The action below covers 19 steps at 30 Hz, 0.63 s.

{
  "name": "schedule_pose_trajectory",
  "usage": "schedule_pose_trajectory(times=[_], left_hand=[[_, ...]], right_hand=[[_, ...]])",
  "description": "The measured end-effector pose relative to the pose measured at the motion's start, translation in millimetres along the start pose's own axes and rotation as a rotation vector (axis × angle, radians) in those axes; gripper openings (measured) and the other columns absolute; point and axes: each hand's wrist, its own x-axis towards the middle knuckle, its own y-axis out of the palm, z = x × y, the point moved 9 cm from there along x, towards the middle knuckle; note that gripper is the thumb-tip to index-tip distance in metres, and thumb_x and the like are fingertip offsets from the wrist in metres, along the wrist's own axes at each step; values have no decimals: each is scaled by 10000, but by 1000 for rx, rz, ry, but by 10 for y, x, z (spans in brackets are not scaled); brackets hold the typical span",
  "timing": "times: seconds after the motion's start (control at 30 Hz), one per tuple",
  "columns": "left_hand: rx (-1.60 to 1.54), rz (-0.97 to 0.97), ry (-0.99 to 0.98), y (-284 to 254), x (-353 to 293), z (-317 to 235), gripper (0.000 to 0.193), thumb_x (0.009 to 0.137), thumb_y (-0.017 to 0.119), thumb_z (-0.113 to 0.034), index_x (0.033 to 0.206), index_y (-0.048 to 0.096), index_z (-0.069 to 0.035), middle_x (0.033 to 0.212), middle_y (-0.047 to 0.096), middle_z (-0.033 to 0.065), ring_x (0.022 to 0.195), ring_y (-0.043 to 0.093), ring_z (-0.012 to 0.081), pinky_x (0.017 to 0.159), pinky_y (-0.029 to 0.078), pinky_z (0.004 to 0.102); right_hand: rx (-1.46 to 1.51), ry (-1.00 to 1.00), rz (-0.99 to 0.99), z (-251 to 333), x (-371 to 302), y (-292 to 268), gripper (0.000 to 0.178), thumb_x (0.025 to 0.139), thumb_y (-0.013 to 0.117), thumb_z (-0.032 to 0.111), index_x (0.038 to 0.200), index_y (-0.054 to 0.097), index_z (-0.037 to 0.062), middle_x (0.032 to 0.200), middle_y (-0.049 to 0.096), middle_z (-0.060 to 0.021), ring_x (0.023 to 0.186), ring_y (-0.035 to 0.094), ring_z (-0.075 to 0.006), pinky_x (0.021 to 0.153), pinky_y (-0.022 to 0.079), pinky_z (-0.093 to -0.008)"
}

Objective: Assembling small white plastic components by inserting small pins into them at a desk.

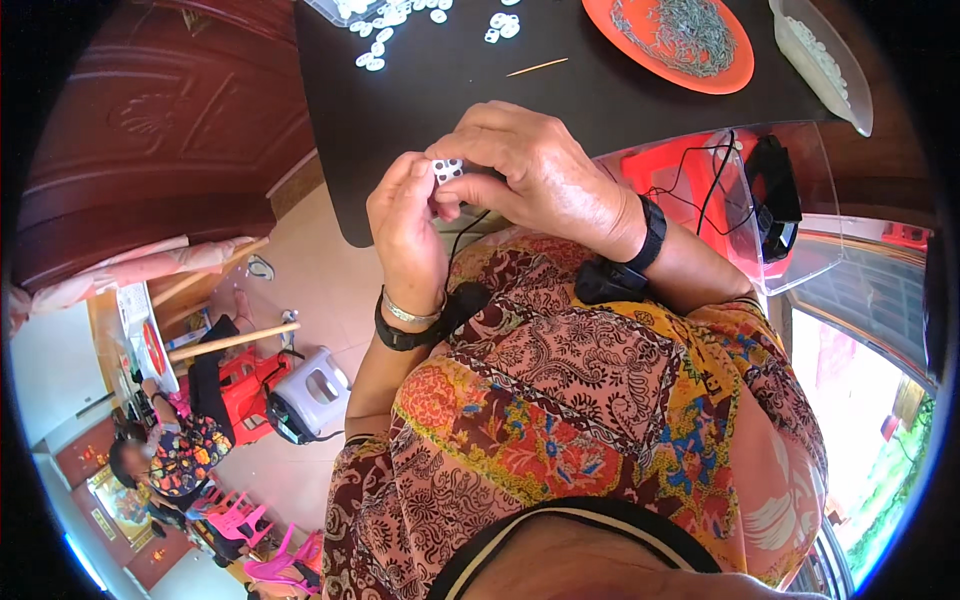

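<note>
A small white piece with dark round spots on its face point(447, 171) is held between my two hands, just in front of the dark table's near edge. My left hand point(405, 220) closes on it from the left, with thumb and fingers pinched at its side. From the right, my right hand point(540, 170) curls over it, thumb below and fingers above. Part of the piece is hidden by the fingers. Beyond the hands, a thin wooden stick point(537, 68) lies on the dark table point(450, 90). Several small white oval pieces point(375, 50) are scattered toward the far left.
An orange plate point(741, 77) holds a heap of thin grey metal pins. To its right, a translucent scoop-like tray point(855, 115) contains small white parts. A clear box point(815, 255) with a black device stands at right. At left, another person point(180, 450) sits near red stools point(245, 390).
</note>
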Motion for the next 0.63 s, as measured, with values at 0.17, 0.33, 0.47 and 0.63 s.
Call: schedule_pose_trajectory(times=[0.17, 0.33, 0.47, 0.63], left_hand=[[42, 37, 20, 10, -17, -36, 261, 915, 465, -196, 782, 557, 8, 633, 475, 0, 559, 416, 62, 519, 304, 214], [134, 15, 72, 9, -51, -95, 275, 917, 462, -194, 748, 539, 9, 608, 443, -8, 550, 391, 54, 510, 289, 220], [176, -7, 128, -1, -82, -143, 259, 909, 466, -173, 717, 512, -4, 590, 410, -19, 535, 360, 46, 492, 271, 219], [119, -1, 144, 28, -85, -163, 254, 893, 479, -181, 709, 508, -8, 580, 408, -18, 522, 348, 43, 475, 260, 216]], right_hand=[[-23, -42, 23, 67, 10, -3, 221, 721, 718, 96, 925, 641, 59, 783, 617, -82, 722, 602, -276, 631, 498, -345], [-27, -84, 25, 114, 3, 1, 220, 742, 707, 111, 940, 625, 60, 762, 605, -84, 702, 596, -277, 610, 489, -355], [-24, -105, 21, 158, -18, 15, 222, 762, 694, 126, 957, 607, 66, 747, 597, -84, 681, 594, -281, 591, 484, -358], [-55, -127, 21, 165, -41, 28, 190, 786, 675, 132, 959, 608, 93, 744, 600, -90, 677, 600, -285, 586, 486, -355]])
